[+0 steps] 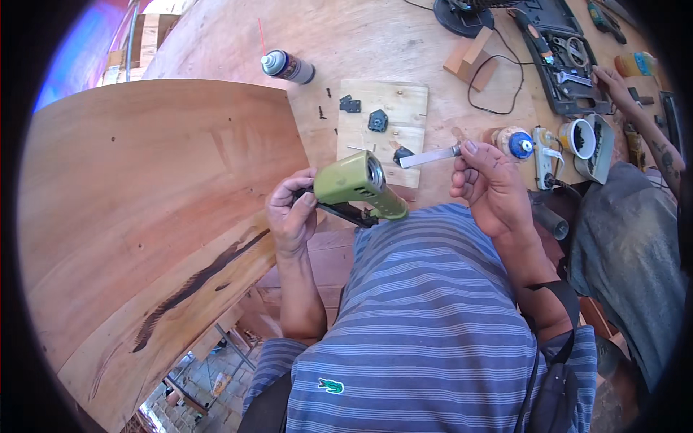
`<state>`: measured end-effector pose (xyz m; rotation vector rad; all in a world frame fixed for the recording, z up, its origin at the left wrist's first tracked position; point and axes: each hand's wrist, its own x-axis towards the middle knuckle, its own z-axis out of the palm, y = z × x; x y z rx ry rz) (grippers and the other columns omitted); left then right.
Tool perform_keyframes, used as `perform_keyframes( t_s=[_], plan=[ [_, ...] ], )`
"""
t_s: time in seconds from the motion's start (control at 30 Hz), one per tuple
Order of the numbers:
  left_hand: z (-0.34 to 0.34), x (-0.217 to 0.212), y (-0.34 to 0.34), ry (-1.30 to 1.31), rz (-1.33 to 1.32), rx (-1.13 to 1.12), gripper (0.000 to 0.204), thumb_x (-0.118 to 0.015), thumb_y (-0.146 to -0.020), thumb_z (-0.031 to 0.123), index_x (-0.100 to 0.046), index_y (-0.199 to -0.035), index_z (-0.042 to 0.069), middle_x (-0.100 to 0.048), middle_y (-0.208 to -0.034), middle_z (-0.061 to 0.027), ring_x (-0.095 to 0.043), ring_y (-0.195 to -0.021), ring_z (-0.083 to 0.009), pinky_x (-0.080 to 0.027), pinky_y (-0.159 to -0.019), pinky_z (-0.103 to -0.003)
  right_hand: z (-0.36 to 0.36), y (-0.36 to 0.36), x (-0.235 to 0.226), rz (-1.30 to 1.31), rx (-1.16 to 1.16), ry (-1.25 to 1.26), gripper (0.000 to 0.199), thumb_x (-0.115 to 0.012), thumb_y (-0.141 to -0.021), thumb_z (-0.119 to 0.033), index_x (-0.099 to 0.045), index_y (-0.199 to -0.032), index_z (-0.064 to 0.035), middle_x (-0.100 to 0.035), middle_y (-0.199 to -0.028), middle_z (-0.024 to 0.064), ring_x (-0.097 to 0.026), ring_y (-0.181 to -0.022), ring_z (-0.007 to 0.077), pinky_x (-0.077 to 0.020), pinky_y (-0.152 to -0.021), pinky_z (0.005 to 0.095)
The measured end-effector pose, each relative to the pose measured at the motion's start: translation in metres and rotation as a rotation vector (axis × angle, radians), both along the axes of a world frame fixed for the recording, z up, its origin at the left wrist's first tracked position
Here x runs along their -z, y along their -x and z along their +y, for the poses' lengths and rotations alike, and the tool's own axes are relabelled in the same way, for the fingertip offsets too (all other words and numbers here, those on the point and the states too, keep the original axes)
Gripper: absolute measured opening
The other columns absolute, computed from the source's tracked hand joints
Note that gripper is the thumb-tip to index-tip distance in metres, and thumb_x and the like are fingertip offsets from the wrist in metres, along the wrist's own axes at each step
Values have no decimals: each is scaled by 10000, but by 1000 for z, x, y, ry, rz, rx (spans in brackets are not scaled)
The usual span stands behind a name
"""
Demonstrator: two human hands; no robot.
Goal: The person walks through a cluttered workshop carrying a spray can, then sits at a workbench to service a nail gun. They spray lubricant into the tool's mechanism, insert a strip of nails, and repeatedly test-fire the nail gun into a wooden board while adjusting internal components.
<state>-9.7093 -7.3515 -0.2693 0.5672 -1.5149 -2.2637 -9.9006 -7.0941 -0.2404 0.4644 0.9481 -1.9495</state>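
Observation:
My left hand (291, 215) grips a green power-tool housing (355, 185) by its dark lower part, its open round end facing up and to the right. My right hand (489, 185) holds a flat metal blade tool (427, 156) with its tip pointing left toward that open end, a short gap between them. Both are held above my striped shirt, near the workbench edge. Behind them a small plywood square (385, 115) carries several dark small parts (377, 120) and screws.
A large curved wooden slab (144, 202) fills the left. A spray can (287, 67) lies on the bench at the back. A tool case (563, 65), cable, white cup (577, 138) and blue-capped container (518, 143) sit at right, where another person's arm (642, 123) reaches.

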Motion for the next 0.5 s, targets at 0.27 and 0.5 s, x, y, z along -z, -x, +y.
perform_keyframes(
  t_s=[0.27,0.5],
  plan=[
    [-18,-15,6,-64,90,-56,248,-696,-843,9,-621,-1067,-67,-614,-1213,-249,-632,-1084,-267,-507,-959,-377,-28,-1,-8,-109,-86,170,135,-669,-915,-137,-605,-976,-35,-644,-816,55,-644,-684,134,-564,-598,283],
    [-4,-21,18,-21,36,9,247,-683,-848,7,-624,-1077,-64,-617,-1200,-243,-623,-1092,-280,-489,-978,-399,-32,4,-9,-129,-64,179,153,-674,-911,-129,-587,-995,-35,-650,-825,68,-651,-679,154,-571,-595,287]
  ],
)
